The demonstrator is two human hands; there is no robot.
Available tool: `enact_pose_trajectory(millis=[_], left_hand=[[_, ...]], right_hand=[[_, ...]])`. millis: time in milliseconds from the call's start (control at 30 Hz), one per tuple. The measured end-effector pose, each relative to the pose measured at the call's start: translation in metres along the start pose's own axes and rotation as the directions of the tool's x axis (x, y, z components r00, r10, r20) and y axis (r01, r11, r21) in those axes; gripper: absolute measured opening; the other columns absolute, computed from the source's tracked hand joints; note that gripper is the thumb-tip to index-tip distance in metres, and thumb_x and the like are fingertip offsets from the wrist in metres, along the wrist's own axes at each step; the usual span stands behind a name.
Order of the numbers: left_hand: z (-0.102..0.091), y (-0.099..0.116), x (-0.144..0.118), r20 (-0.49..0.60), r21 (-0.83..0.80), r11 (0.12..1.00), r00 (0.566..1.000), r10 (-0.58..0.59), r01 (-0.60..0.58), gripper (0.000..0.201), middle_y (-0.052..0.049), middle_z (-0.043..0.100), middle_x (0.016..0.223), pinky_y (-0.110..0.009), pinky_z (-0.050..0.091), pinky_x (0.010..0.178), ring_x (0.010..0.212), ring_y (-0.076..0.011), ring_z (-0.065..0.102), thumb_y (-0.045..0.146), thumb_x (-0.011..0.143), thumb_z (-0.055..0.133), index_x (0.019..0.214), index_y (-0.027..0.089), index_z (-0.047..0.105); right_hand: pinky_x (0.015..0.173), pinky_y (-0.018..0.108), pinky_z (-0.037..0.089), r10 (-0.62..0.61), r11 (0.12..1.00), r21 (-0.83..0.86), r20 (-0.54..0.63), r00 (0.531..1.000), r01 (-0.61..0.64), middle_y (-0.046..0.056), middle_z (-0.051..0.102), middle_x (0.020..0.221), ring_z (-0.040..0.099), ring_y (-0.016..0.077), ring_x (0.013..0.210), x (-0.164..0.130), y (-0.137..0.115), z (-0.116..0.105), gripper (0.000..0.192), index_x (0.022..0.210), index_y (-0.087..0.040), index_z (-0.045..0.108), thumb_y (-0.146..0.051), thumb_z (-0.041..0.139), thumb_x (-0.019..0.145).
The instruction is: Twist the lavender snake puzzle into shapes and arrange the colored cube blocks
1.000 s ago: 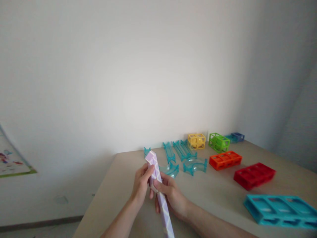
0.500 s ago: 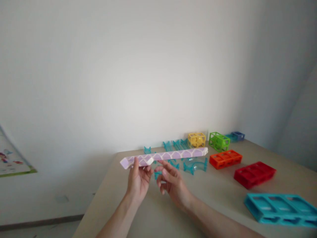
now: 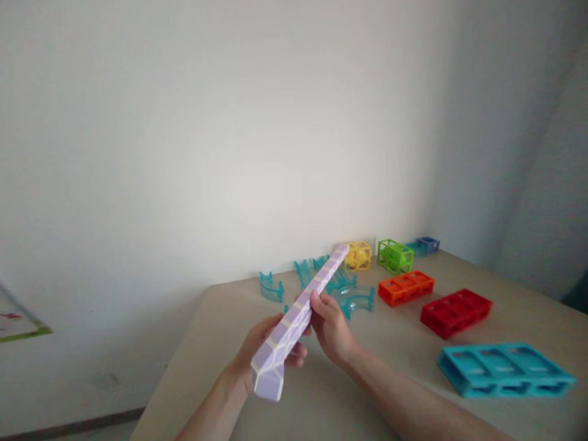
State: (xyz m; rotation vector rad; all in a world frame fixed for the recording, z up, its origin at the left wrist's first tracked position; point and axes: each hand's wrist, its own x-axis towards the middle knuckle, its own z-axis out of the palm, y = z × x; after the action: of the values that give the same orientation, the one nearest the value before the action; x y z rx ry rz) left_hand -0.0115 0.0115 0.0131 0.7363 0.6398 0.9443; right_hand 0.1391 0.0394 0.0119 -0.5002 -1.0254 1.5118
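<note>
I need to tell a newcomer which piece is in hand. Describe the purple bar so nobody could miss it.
Start at the beige table and find the two hands above its near end. The left hand and right hand hold the purple bar: long, straight, lilac with pale diagonal seams, unlike the open block frames.

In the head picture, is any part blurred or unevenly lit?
Head view: the purple bar in both hands is fairly sharp, its near end slightly soft; the teal tray at the right edge smears a little; the white wall is bright at the centre and greyer toward the right corner; no hard shadows, no glare.
</note>
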Motion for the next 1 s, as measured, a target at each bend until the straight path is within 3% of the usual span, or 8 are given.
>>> enact_pose_trajectory(millis=[100,200,300,433,633,1000], left_hand=[[-0.002,-0.005,-0.001,0.230,-0.002,0.984,0.958,-0.174,0.179,0.052,-0.015,0.071,0.089,-0.031,0.055,0.053,0.058,-0.0224,0.070,0.054,0.088,0.046,0.103,0.008,0.065],[-0.003,-0.010,-0.004,0.331,-0.054,0.979,0.928,-0.170,0.199,0.047,-0.009,0.067,0.076,-0.028,0.051,0.049,0.048,-0.0153,0.062,0.050,0.091,0.040,0.105,0.010,0.061],[-0.002,-0.012,-0.005,0.336,-0.123,0.974,0.932,-0.140,0.191,0.043,-0.002,0.056,0.067,-0.022,0.045,0.045,0.041,-0.0071,0.046,0.045,0.093,0.041,0.104,0.009,0.060],[0.004,-0.013,-0.004,0.287,-0.132,0.983,0.954,-0.083,0.125,0.038,0.001,0.047,0.066,-0.020,0.039,0.043,0.043,-0.0054,0.040,0.043,0.092,0.044,0.100,0.010,0.060],[0.007,-0.015,-0.002,0.251,-0.107,0.990,0.966,-0.059,0.088,0.038,0.002,0.044,0.067,-0.018,0.032,0.040,0.041,-0.0040,0.033,0.045,0.093,0.042,0.097,0.011,0.060],[0.006,-0.012,-0.004,0.291,-0.082,0.984,0.948,-0.127,0.157,0.044,0.002,0.044,0.064,-0.018,0.031,0.037,0.038,-0.0039,0.029,0.046,0.094,0.037,0.099,0.010,0.061]], right_hand=[[0.037,0.021,0.020,0.041,0.994,-0.100,0.097,0.994,-0.031,-0.003,0.046,0.048,0.033,0.0077,0.038,-0.002,0.002,0.000,0.046,0.069,-0.013,0.060,-0.058,0.061,0.078],[0.038,0.020,0.021,0.060,0.989,-0.143,0.119,0.991,-0.043,-0.003,0.048,0.049,0.034,0.0068,0.040,-0.001,0.002,-0.001,0.041,0.066,-0.012,0.061,-0.051,0.067,0.076],[0.042,0.021,0.028,0.046,0.984,-0.175,0.113,0.993,-0.026,-0.002,0.051,0.051,0.039,0.0079,0.044,0.002,0.002,-0.003,0.037,0.064,-0.012,0.062,-0.047,0.070,0.076],[0.045,0.022,0.030,0.009,0.976,-0.219,0.077,0.997,0.008,-0.003,0.050,0.050,0.040,0.0083,0.045,0.004,0.001,-0.004,0.037,0.061,-0.014,0.058,-0.045,0.071,0.075],[0.046,0.023,0.033,-0.036,0.958,-0.284,0.032,0.999,0.044,-0.003,0.051,0.051,0.043,0.0090,0.046,0.002,-0.002,-0.002,0.037,0.061,-0.014,0.058,-0.046,0.071,0.075],[0.040,0.022,0.032,-0.057,0.889,-0.458,-0.045,0.997,0.030,-0.005,0.049,0.047,0.043,0.0094,0.042,-0.001,-0.007,0.004,0.036,0.061,-0.016,0.056,-0.046,0.070,0.074]])
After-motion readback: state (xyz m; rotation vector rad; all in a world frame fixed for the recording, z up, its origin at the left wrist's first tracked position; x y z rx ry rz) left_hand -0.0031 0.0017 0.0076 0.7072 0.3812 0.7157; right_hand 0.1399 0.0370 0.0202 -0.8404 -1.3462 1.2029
